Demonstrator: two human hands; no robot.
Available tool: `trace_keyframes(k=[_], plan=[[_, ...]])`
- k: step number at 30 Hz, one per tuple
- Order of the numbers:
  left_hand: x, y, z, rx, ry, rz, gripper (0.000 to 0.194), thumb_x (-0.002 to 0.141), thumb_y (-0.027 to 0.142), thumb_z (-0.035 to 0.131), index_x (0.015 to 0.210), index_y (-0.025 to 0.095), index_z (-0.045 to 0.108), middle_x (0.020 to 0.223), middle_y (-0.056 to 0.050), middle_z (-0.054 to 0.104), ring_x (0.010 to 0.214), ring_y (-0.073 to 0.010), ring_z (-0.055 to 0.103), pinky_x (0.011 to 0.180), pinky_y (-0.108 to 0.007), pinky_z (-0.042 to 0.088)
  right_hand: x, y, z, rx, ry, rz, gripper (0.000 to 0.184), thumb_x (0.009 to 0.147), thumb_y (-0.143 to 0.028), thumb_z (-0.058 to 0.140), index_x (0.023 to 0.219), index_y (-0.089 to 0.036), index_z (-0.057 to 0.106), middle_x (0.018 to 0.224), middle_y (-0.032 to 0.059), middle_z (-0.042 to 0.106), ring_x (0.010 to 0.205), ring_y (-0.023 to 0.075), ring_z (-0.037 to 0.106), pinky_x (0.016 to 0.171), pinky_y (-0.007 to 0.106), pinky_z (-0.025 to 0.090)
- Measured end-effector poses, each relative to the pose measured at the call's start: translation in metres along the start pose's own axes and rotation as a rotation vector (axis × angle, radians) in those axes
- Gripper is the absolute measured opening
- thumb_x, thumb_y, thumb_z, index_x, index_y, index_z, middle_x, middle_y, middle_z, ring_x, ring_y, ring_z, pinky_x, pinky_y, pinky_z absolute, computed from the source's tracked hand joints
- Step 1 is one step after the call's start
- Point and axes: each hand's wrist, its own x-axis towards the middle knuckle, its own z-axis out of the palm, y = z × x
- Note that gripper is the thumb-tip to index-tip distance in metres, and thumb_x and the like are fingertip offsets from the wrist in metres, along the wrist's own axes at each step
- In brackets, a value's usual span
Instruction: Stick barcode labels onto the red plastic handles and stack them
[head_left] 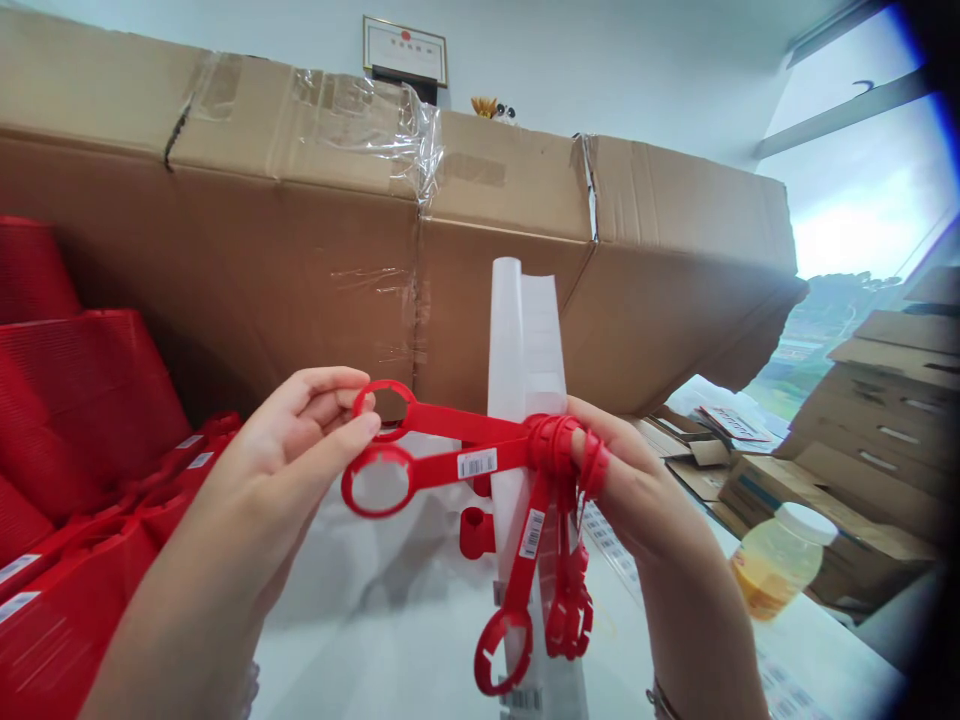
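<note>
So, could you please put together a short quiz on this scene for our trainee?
1. Which holds the bunched red rings: the left hand or the right hand?
2. True or false: the jar stands to the right of the right hand.
3. What is printed on the white sticker on the red strip?

Key: 1. the right hand; 2. true; 3. a barcode.
</note>
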Motion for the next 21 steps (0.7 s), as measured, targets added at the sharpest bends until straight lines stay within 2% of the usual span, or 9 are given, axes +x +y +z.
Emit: trace_keyframes(k=[3,6,9,11,14,17,19,21], plan=[[0.006,-0.009,0.005,-0.114,-0.026,0.044,0.035,0.08,0.027,0.081,0.109,0.029,0.062,0.101,0.001,0.068,0.09,-0.0152,0.068,0.073,-0.022,0.058,0.005,0.003,0.001,0.005,-0.001,0.03,0.021,0.096,-0.033,0.056,0.099,-0.019,0.071,0.087,0.0033,0.07,0.08,0.0191,0.063,0.069,0.027,0.051],[0.009,-0.017,0.012,-0.101,-0.019,0.116,0.04,0.079,0.024,0.079,0.111,0.028,0.055,0.097,0.003,0.062,0.095,-0.0139,0.065,0.082,-0.023,0.057,0.008,0.007,0.001,-0.052,0.066,0.069,0.02,0.094,-0.029,0.055,0.096,-0.018,0.071,0.087,0.0038,0.07,0.076,0.0179,0.061,0.064,0.027,0.049],[0.007,-0.019,0.017,-0.015,-0.021,0.185,0.045,0.081,0.033,0.078,0.115,0.027,0.049,0.106,0.0,0.06,0.109,-0.0193,0.063,0.092,-0.032,0.055,0.012,0.011,0.0,-0.08,0.122,0.112,0.018,0.093,-0.026,0.055,0.096,-0.018,0.071,0.086,0.0034,0.07,0.072,0.0168,0.06,0.061,0.026,0.047],[0.003,-0.018,0.02,0.098,-0.011,0.175,0.05,0.081,0.044,0.078,0.117,0.028,0.047,0.119,-0.004,0.058,0.117,-0.0246,0.06,0.097,-0.04,0.053,0.013,0.013,-0.002,-0.082,0.143,0.112,0.018,0.092,-0.025,0.054,0.096,-0.018,0.071,0.083,0.0025,0.069,0.07,0.0163,0.059,0.061,0.026,0.047],[-0.003,-0.016,0.026,0.385,0.017,0.176,0.04,0.081,0.056,0.074,0.102,0.027,0.055,0.129,-0.006,0.05,0.122,-0.0315,0.056,0.101,-0.051,0.05,0.014,0.015,-0.004,-0.073,0.172,0.077,0.017,0.092,-0.025,0.054,0.093,-0.018,0.07,0.079,0.001,0.067,0.069,0.0153,0.057,0.06,0.026,0.046],[-0.008,-0.017,0.033,0.583,-0.006,0.319,0.028,0.081,0.051,0.072,0.084,0.025,0.063,0.125,-0.006,0.046,0.125,-0.0336,0.05,0.104,-0.055,0.046,0.013,0.015,-0.006,-0.077,0.212,0.059,0.017,0.092,-0.026,0.053,0.09,-0.018,0.068,0.077,0.0006,0.067,0.066,0.0149,0.056,0.058,0.025,0.044],[-0.008,-0.02,0.038,0.605,-0.022,0.368,0.021,0.081,0.047,0.072,0.086,0.028,0.069,0.124,-0.006,0.047,0.128,-0.0341,0.047,0.107,-0.057,0.043,0.013,0.014,-0.006,-0.085,0.234,0.048,0.017,0.093,-0.027,0.053,0.09,-0.018,0.068,0.077,0.0009,0.067,0.065,0.0151,0.055,0.057,0.025,0.044],[-0.007,-0.022,0.042,0.601,-0.023,0.358,0.02,0.082,0.048,0.072,0.09,0.03,0.073,0.127,-0.006,0.048,0.131,-0.0353,0.045,0.109,-0.059,0.041,0.012,0.014,-0.005,-0.089,0.241,0.037,0.017,0.092,-0.028,0.054,0.09,-0.018,0.068,0.077,0.0009,0.067,0.064,0.0151,0.055,0.056,0.025,0.044]])
